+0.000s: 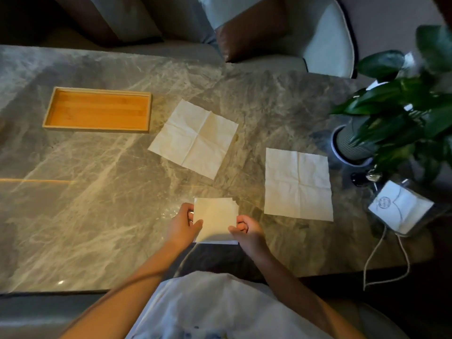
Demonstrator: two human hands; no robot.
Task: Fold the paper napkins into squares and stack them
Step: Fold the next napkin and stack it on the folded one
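Note:
A folded square napkin (215, 217) lies near the table's front edge, its layered corners showing at the top right. My left hand (182, 223) pinches its left edge and my right hand (247, 232) pinches its lower right corner. Two unfolded cream napkins lie flat with cross creases: one napkin (194, 138) sits tilted in the middle of the table, the other napkin (298, 183) lies to the right of my hands.
An empty wooden tray (97, 110) sits at the far left on the marble table (85, 204). A potted plant (396, 113) stands at the right, with a clear tissue holder (401, 210) and a cord (386, 260) near the right front. Chairs stand beyond the far edge.

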